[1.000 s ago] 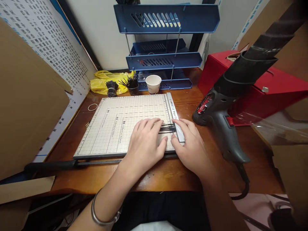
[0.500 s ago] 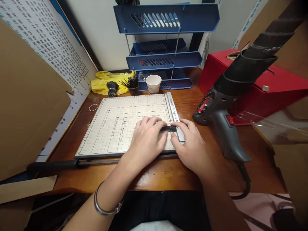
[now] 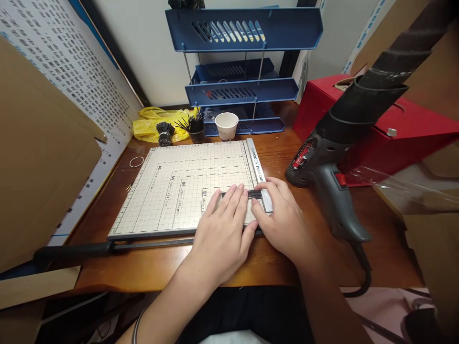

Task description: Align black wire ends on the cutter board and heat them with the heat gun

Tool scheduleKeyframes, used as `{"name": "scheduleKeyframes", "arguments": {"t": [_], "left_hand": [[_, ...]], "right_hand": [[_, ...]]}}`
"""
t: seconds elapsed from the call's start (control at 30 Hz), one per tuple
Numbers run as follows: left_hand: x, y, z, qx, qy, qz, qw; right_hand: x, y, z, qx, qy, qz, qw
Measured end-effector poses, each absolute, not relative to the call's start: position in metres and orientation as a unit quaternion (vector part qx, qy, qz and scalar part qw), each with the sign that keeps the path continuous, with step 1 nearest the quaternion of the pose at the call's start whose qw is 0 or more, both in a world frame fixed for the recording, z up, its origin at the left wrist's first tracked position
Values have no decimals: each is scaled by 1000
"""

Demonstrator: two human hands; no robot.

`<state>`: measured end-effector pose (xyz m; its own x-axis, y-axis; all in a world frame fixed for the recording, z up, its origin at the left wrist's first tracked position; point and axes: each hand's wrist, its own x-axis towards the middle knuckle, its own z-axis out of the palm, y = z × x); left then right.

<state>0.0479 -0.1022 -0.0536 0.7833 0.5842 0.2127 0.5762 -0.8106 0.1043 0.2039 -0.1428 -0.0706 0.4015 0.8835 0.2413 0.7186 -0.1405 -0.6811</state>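
Observation:
A row of thin black strands [image 3: 255, 194] lies side by side on the paper cutter [image 3: 143, 205], its right end at the printed metal strip. My left hand [image 3: 224, 224] rests flat over the left part of the strands, fingers stretched out and thumb apart. My right hand [image 3: 281, 210] has its thumb and index finger on either side of the strands' right end, closed around it. Whether the strands are wires or tubes I cannot tell. Along the board's near edge runs the cutter's arm, with its black handle [image 3: 75, 251] at the left.
Behind the board are a tied black bundle [image 3: 165, 133], a cup of black strands [image 3: 195, 128], a white paper cup [image 3: 227, 126] and a yellow bag [image 3: 147, 126]. A blue tray rack [image 3: 247, 91] rises behind. At right, a heat gun [image 3: 333, 181] stands before a red box [image 3: 405, 129].
My left hand has gone from curled fingers near the strands to lying flat across them, with its thumb lower. My right hand stays at their right end. The view has shifted slightly.

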Motion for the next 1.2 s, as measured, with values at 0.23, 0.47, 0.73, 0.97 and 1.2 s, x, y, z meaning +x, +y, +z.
{"name": "scheduleKeyframes", "arguments": {"t": [0.23, 0.47, 0.73, 0.97, 1.2], "left_hand": [[44, -100, -54, 950, 291, 110, 21], [42, -96, -53, 958, 276, 83, 2], [41, -95, -52, 958, 274, 82, 6], [40, -96, -53, 957, 276, 90, 13], [40, -95, -54, 957, 278, 85, 17]], "right_hand": [[203, -142, -71, -754, -524, 107, 381], [204, -144, -77, -707, -550, 20, 444], [201, -144, -78, -715, -560, -20, 419], [200, -142, -79, -726, -543, -24, 422], [197, -141, -76, -743, -517, -3, 426]]}}
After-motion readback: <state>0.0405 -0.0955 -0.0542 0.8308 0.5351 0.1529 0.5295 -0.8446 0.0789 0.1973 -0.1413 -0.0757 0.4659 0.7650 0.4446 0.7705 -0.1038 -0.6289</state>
